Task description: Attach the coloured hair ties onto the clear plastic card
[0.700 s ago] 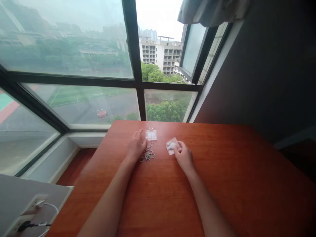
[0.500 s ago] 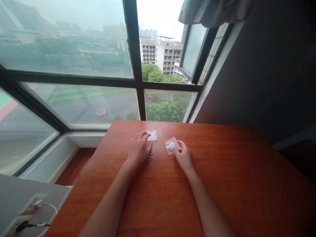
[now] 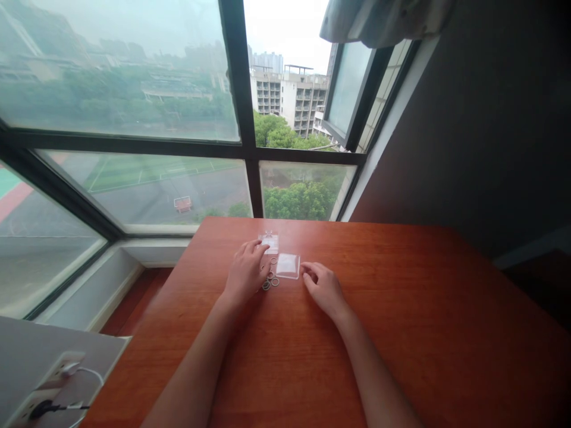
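A clear plastic square piece [image 3: 288,266], like a shallow box or lid, lies flat on the wooden table. My right hand [image 3: 324,286] is just right of it, fingers loosely bent, a small gap between thumb and forefinger and nothing held. Behind the piece stands another clear plastic box [image 3: 270,240] with a small knob-like shape at its far edge. My left hand [image 3: 246,268] is beside this box with thumb and fingers apart; its fingertips overlap the box's left side, and whether they touch is unclear. Several small metal rings [image 3: 271,279] lie by the left thumb, partly hidden by it.
The reddish-brown table [image 3: 401,333] reaches to a dark-framed window [image 3: 252,178] at the back. A dark wall [image 3: 468,119] rises on the right. At lower left, wall sockets [image 3: 56,374] hold plugs with cables. A curtain [image 3: 383,24] hangs at the top.
My right hand has set the clear square piece down to the left, near the rings, and let go of it. The left hand has barely shifted.
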Action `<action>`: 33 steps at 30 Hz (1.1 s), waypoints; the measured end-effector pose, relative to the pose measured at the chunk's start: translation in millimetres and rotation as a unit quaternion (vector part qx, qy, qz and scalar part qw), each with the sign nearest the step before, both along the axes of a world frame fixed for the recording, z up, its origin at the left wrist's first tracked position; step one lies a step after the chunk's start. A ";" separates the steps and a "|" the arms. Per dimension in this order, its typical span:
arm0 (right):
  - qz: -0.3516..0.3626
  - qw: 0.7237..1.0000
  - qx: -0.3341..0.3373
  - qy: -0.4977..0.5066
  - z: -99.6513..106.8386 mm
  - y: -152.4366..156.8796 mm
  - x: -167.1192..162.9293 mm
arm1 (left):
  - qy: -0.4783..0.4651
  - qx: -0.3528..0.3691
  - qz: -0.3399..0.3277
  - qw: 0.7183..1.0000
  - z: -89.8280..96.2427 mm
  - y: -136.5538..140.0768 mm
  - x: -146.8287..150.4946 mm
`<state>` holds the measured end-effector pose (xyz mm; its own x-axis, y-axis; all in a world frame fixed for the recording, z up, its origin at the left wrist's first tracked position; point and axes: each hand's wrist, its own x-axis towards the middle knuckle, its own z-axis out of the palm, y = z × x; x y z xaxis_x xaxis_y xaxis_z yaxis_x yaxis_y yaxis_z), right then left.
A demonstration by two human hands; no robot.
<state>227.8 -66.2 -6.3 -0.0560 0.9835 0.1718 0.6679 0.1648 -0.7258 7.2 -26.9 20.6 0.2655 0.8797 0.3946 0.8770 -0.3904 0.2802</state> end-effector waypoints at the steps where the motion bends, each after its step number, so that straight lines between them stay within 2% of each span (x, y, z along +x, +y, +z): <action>1: 0.005 1.000 0.007 0.009 0.1 0.3 -0.2 | -0.013 0.003 -0.003 1.000 2.9 -1.9 3.1; 3: 0.002 1.000 0.018 0.020 0.2 1.5 0.5 | -0.041 -0.012 -0.023 0.999 8.2 -8.3 13.3; 6: -0.045 0.999 0.008 -0.011 1.1 2.8 4.1 | -0.043 -0.103 -0.123 0.986 10.2 -23.5 37.3; 9: -0.104 0.990 -0.029 -0.086 3.5 3.0 8.8 | -0.010 -0.147 -0.202 0.968 2.8 -39.2 63.3; 12: -0.124 0.977 -0.063 -0.159 5.9 2.2 10.7 | -0.002 -0.154 -0.263 0.953 -7.1 -47.6 79.5; 19: -0.101 0.961 -0.087 -0.243 9.3 0.0 6.6 | -0.031 -0.162 -0.262 0.951 -12.3 -44.5 79.2; 33: -0.085 0.959 -0.100 -0.250 14.5 -1.5 6.2 | -0.043 -0.166 -0.254 0.952 -10.3 -45.5 80.0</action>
